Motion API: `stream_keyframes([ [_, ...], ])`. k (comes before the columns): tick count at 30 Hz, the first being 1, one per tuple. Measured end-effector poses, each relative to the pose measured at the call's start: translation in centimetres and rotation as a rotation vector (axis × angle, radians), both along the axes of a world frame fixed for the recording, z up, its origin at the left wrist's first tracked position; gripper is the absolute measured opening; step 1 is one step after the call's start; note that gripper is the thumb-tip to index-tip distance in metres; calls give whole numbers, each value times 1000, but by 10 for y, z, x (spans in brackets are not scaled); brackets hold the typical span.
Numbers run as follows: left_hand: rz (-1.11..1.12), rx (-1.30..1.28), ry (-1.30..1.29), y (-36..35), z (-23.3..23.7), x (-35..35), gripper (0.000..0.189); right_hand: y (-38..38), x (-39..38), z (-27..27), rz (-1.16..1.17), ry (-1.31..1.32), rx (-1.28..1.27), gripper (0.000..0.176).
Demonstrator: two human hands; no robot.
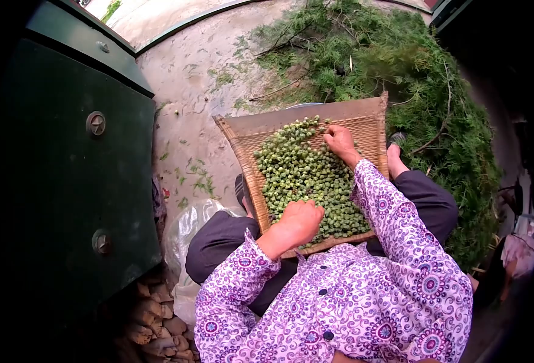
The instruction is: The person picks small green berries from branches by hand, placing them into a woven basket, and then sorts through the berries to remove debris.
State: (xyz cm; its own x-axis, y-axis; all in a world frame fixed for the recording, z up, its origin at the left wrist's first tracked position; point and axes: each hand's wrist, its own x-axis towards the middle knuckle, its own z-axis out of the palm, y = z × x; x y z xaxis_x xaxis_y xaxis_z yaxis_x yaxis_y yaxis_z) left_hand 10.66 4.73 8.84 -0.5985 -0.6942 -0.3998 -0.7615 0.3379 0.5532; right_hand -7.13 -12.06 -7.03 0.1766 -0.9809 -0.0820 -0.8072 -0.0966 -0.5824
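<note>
A woven winnowing basket [368, 128] with a flat front strip rests across my lap. Small knobbly green cones [306, 166] cover much of its floor, spreading from near the front strip to the edge by my body. My left hand [299, 222] is closed low over the near-left part of the heap, its fingertips turned down and hidden. Toward the far right of the heap, my right hand [341, 141] has its fingers pinched together at the edge of the cones. What either hand holds, if anything, is too small or hidden to tell.
Cut green conifer branches [400, 66] pile up ahead and to the right. A dark green metal door [79, 175] stands at left. Beside my left knee lies a clear plastic bag [191, 233], with brown curved pieces [158, 317] below it. Green sprigs litter the concrete floor [185, 91].
</note>
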Motion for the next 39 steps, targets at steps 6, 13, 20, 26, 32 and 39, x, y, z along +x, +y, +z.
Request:
stream_keyframes([
  [6, -38, 4, -20, 1, -3, -3, 20, 19, -64, 47, -218, -467, 334, 14],
  [13, 46, -10, 12, -18, 21, 14, 26, 26, -138, 70, -753, -1497, 90, 21],
  [20, 422, -183, 363, -37, 47, 45, 36, 61, -76, 31, -109, 159, 36, 34],
  [26, 350, -142, 265, -36, 44, 43, 34, 71, -80, -2, -88, 269, 56, 15],
  [32, 398, -138, 408, -36, 28, 31, 41, 86, -62, 89, -187, -566, 547, 7],
  [39, 699, 851, 1068, -33, 15, -1, 32, 117, -4, 182, 231, -938, 525, 3],
])
